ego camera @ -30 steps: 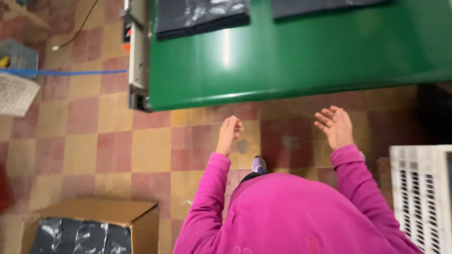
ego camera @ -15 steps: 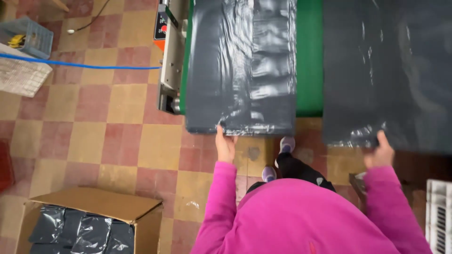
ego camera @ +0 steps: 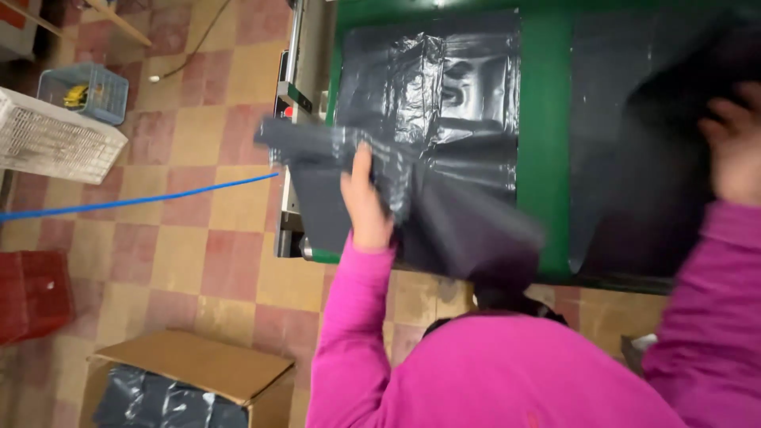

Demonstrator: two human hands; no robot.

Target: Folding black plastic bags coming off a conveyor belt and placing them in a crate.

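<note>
Near edge: pink sleeves fill the lower frame. To the near left on the tiled floor, an open cardboard box (ego camera: 186, 379) with dark folded bags inside.

Left hand (ego camera: 366, 208) is over the near edge of the green table (ego camera: 543, 150), fingers closed on the dark grey plastic bag (ego camera: 420, 150). The near part of that bag is lifted and folded over, blurred by motion; a flap of it sticks out past the table's left edge. The far part of the bag lies flat on the table.

Right hand (ego camera: 736, 150) is at the right edge of the frame, blurred, against a second dark bag (ego camera: 634, 150) that lies on the right side of the table. A corner of this bag is raised near the hand. Cannot tell whether these fingers are clenched on it or only touching it.

A bare green strip of table separates the two bags.

Left of the table: a metal machine frame (ego camera: 305, 87) along its edge. A blue hose (ego camera: 135, 202) runs across the floor. Further left, a red crate (ego camera: 33, 295), a white crate (ego camera: 55, 139), and farthest, a blue wire basket (ego camera: 93, 91).
</note>
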